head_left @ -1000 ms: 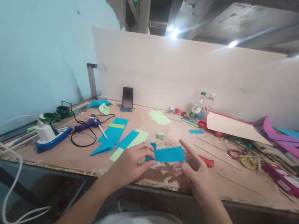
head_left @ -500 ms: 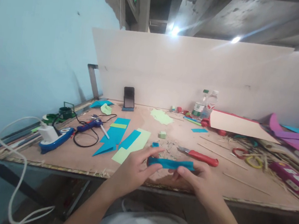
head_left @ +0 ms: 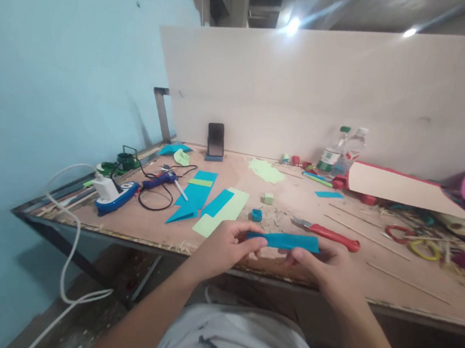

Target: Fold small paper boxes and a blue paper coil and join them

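A narrow blue paper strip (head_left: 289,242) is stretched level between my two hands, above the table's front edge. My left hand (head_left: 231,247) pinches its left end between thumb and fingers. At the other end, my right hand (head_left: 323,264) grips the strip with the thumb on the near side. Just beyond the strip lies a small blue folded paper cube (head_left: 257,215), and behind that a pale green cube (head_left: 268,199). A red-handled utility knife (head_left: 334,237) rests on the table beyond my right hand, its blade pointing left.
Blue sheets (head_left: 200,190) and a pale green sheet (head_left: 228,212) lie left of centre. Behind them are a glue gun (head_left: 159,180) and a power strip (head_left: 117,199). A phone (head_left: 215,140) stands at the back. Thin sticks (head_left: 367,237), scissors (head_left: 400,234) and bottles (head_left: 329,156) are on the right.
The view has turned right and tilted down, shifting the whole scene. Both hands still hold the blue strip, now turned to show a flatter face. The small blue cube shows more fully.
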Demonstrator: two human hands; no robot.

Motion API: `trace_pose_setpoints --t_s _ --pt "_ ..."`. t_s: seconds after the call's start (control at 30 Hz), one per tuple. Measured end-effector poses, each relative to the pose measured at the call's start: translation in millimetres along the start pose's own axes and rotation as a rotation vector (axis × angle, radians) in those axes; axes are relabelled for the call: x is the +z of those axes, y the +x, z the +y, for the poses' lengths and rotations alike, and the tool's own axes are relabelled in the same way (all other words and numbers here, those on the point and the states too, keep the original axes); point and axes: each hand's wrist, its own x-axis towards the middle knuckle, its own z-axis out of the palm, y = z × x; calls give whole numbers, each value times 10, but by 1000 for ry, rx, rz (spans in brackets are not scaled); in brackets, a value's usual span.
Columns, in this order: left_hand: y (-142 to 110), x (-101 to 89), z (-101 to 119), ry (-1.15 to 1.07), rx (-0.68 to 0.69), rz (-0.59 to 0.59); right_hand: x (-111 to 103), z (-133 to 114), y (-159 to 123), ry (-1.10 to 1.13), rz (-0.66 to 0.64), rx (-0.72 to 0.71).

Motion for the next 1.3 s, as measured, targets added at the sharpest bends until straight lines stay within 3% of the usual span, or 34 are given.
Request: trace_pose_setpoints --t_s 0.23,0.73,1.3 --pt "-65 6 -15 184 104 63 0 33 -2 30 -47 12" --pt "-78 8 -5 277 115 137 58 45 -27 -35 -17 -68" --pt "-83 -44 -34 237 122 38 61 86 -36 -17 -39 -42"
